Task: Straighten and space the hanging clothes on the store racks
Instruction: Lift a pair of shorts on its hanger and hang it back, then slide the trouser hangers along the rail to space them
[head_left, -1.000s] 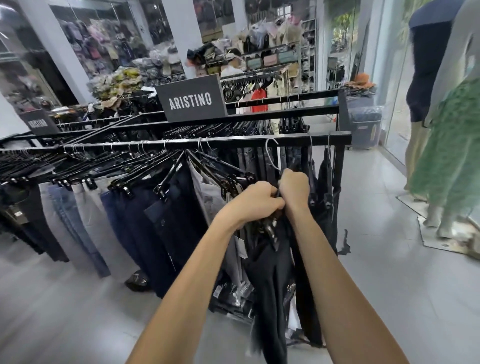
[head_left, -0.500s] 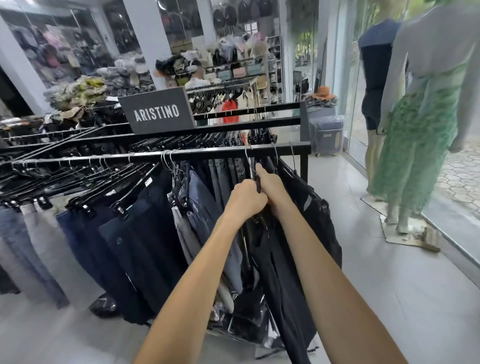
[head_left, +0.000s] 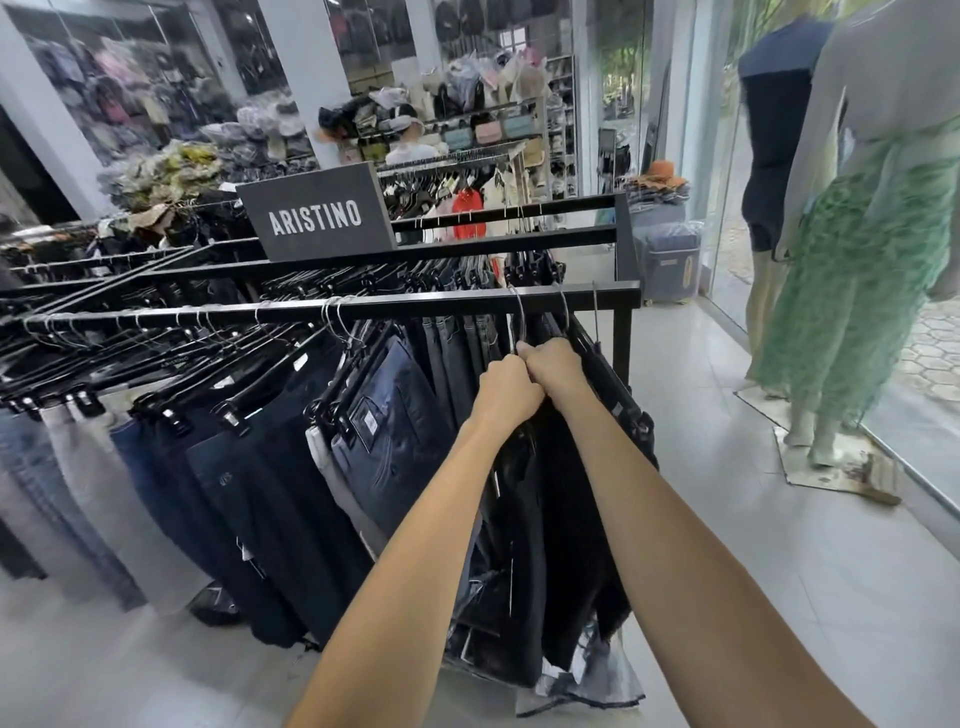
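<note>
A black metal rack runs across the middle of the frame from the left edge to a post right of centre, with more rails behind it. Along its front rail hang trousers and jeans on clip hangers. They are bunched and slanting at the left, pale grey and blue at the far left, dark navy toward the centre. At the right edge of the frame two mannequins stand by a glass wall, one in a green patterned dress. A dark sign reading ARISTINO sits on the rack, upper centre. Near the rack's right end hang black trousers, reaching almost to the floor. Both hands meet at the top of these, just below the rail. The left hand and the right hand are each curled in a fist round the clip hangers there, knuckles touching. Thin wire hooks rise from the fists and loop over the rail.
</note>
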